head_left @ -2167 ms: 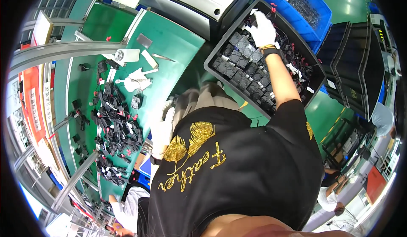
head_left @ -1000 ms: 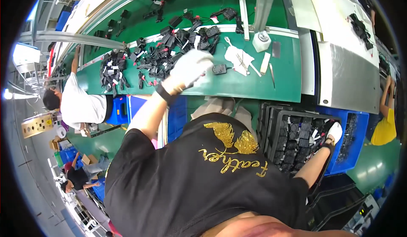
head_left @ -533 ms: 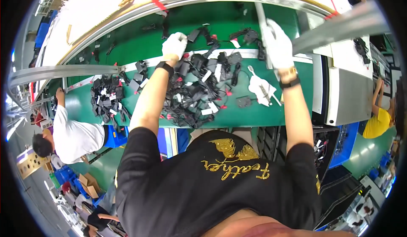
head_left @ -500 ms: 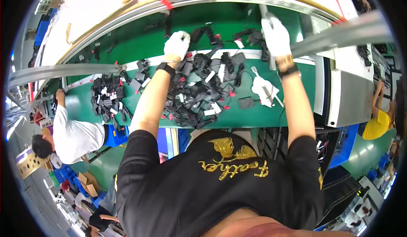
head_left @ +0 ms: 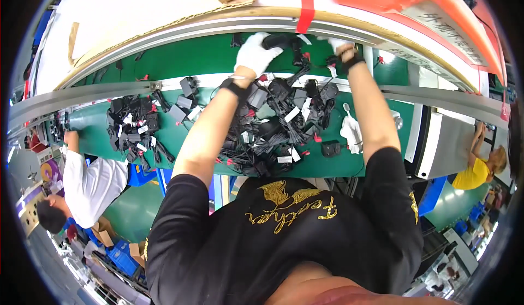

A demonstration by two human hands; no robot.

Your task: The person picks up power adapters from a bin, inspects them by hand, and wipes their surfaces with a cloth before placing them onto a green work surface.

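My left hand point(head_left: 255, 55), in a white glove, is at the far strip of the green workbench point(head_left: 191, 57), with thumb and fingers closed round a black power adapter point(head_left: 279, 41). My right hand point(head_left: 339, 44), also gloved, reaches toward the shelf edge, near a black cable with a red tag. Its fingers are blurred and partly hidden, so its grip cannot be made out. Between my forearms lies a large pile of black power adapters point(head_left: 273, 125) with coiled cables, white labels and red tags. Beside my right forearm rests a white cloth-like item point(head_left: 351, 133).
A smaller adapter pile point(head_left: 131, 125) lies to the left. One adapter point(head_left: 330, 148) sits apart near the front edge. Metal rails point(head_left: 82, 93) cross at both sides. Above the far side is a white shelf point(head_left: 164, 2) with an orange bin point(head_left: 415, 10). Co-workers stand left and right.
My view has shifted. My left hand has gone from a closed pose beside the pile to the black adapter at right. My right hand has moved toward the shelf edge, closer to the left one.
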